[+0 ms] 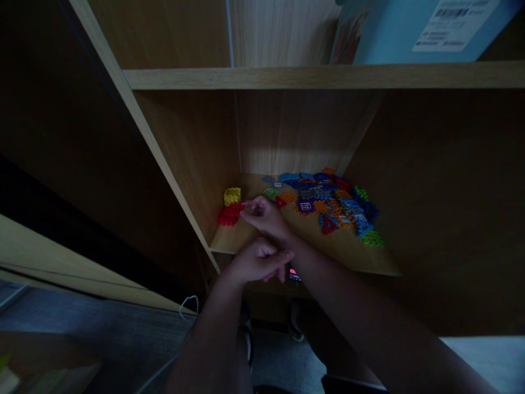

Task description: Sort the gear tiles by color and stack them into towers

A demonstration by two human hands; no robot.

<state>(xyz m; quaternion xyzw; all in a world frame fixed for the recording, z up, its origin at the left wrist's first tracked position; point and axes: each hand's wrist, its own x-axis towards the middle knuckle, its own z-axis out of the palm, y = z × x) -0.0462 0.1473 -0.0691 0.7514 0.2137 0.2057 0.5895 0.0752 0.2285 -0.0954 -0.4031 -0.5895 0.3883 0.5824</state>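
My right hand [264, 215] reaches into a wooden shelf compartment, its fingers pinched against a red toothed plastic block [230, 214] at the shelf's left front. A yellow block [232, 195] sits just behind the red one. My left hand [258, 261] is curled at the shelf's front edge, resting against my right wrist, fingers closed; what it holds, if anything, is hidden. A heap of several coloured interlocking plastic tiles [328, 202] lies on the shelf board [311, 243] to the right of my hands.
The upper shelf board [324, 76] carries a light blue box [414, 27] with a barcode label. Wooden side panels [197, 158] close the compartment left and right. A white cable loop [189, 305] lies on the grey floor below left.
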